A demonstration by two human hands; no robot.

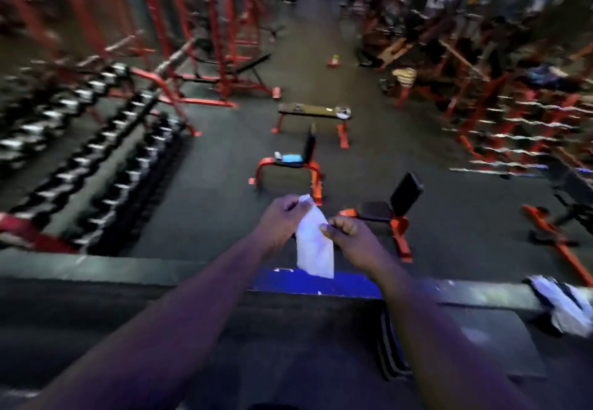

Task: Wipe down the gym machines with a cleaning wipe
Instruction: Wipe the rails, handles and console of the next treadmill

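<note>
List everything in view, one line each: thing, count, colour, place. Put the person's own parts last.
cleaning wipe: one, white, hanging between both hands, centre.
dumbbell racks: rows, count unclear, black and silver weights, left.
power racks: several, red frames, upper left.
flat bench: one, dark pad, red legs, centre.
bench with blue item: one, red frame, nearer than the flat bench.
adjustable bench: one, black pads, orange-red frame, right of the hands.
barbell rack: one, red, silvery bars, right.
cloth: one, white, on the ledge, lower right.
ledge: one, grey with a blue strip, foreground.
left hand: pinches the wipe's top.
right hand: pinches the wipe's edge.
</note>
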